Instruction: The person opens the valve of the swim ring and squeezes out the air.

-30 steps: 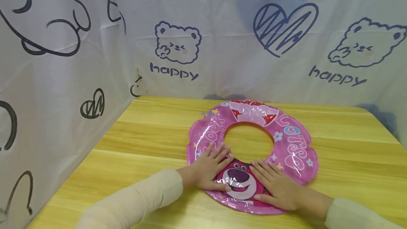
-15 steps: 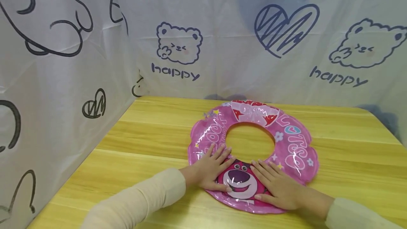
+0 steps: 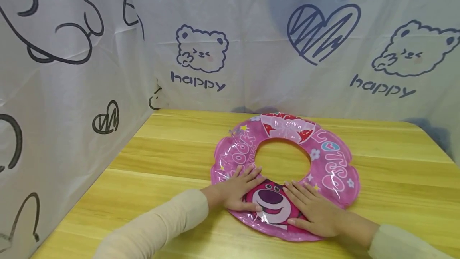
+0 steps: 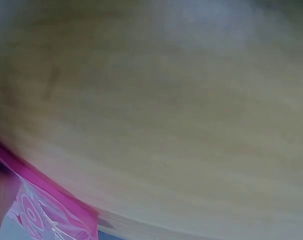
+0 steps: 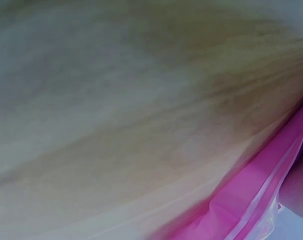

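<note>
A pink inflatable swim ring point(image 3: 336, 163) with a printed bear face, flowers and white lettering lies flat on the wooden table point(image 3: 172, 143). My left hand point(image 3: 240, 190) rests palm down on its near left part, fingers spread toward the hole. On the near right part, my right hand point(image 3: 312, 209) presses with straight fingers, the bear's face showing between both hands. In the left wrist view a strip of the swim ring point(image 4: 56, 210) fills the lower left corner. The right wrist view has the swim ring's edge point(image 5: 246, 200) at lower right, beside part of a hand.
White cloth point(image 3: 251, 75) printed with bears, hearts and "happy" hangs behind the table. Another printed cloth point(image 3: 72, 99) hangs along the left side. The table's right corner point(image 3: 413, 125) is rounded.
My left hand has shifted very slightly, and the ring's near left part has moved a little under it. My right hand stays practically in place.
</note>
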{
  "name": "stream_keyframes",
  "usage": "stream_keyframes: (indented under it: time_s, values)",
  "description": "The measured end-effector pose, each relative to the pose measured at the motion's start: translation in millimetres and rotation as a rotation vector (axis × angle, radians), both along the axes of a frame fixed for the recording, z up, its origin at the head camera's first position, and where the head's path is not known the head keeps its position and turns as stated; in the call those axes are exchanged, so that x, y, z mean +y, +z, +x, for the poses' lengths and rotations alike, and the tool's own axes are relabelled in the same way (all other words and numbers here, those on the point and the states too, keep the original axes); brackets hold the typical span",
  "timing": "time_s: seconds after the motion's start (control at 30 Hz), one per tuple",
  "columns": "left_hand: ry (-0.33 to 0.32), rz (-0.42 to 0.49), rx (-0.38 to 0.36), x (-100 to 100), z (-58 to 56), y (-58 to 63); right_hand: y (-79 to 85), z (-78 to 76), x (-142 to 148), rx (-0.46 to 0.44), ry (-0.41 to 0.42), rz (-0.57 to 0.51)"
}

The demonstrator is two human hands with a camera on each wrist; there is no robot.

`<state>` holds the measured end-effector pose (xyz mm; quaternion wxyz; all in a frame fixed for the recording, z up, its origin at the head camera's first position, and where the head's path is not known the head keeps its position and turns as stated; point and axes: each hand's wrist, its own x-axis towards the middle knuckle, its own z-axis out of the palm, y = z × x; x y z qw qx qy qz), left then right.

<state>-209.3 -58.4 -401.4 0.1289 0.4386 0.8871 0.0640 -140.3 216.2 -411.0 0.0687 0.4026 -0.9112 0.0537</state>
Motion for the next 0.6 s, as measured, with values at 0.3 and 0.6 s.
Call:
stream_keyframes:
  time_s: [0.3, 0.6]
  values:
    - [0.011, 0.106, -0.024, -5, -7.2, 8.2, -1.9, 0.4, 1, 0.043, 0.027, -0.014]
    - [-0.188, 0.06, 0.286, -14, -24.2, 10.0, 2.4, 0.9, 3, -0.072, 0.007, -0.034]
